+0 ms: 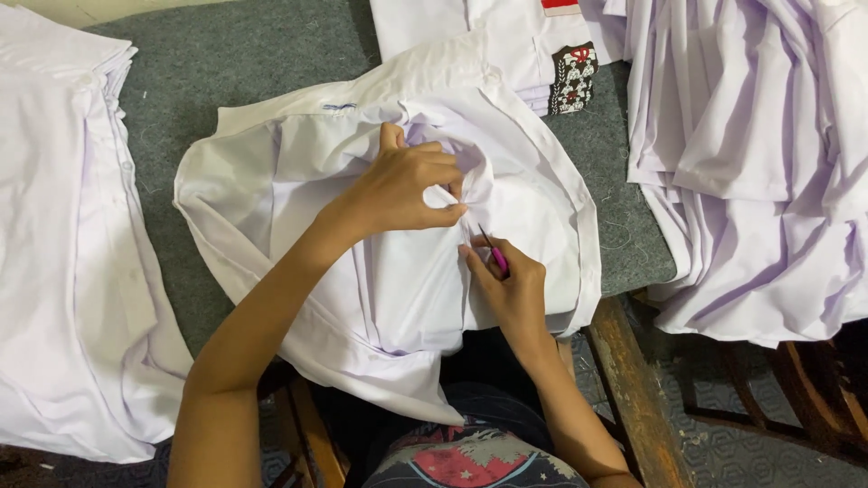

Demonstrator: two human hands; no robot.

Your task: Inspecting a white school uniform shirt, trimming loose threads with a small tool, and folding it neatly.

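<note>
A white shirt [271, 172] lies spread over the grey felt table top [235, 54] and hangs toward my lap. My left hand [407, 185] pinches a fold of its cloth near the middle, fingers closed on the fabric. Just below it, my right hand [511, 289] grips a small pink-handled tool [494, 254], its thin tip pointing up at the pinched seam. The tool's working end is mostly hidden by cloth and fingers.
A stack of white shirts [63, 226] sits at the left. A big heap of white garments [759, 163] drapes over the right side. Folded shirts with a dark patterned badge [573, 79] lie at the back. A wooden table edge [633, 389] runs below right.
</note>
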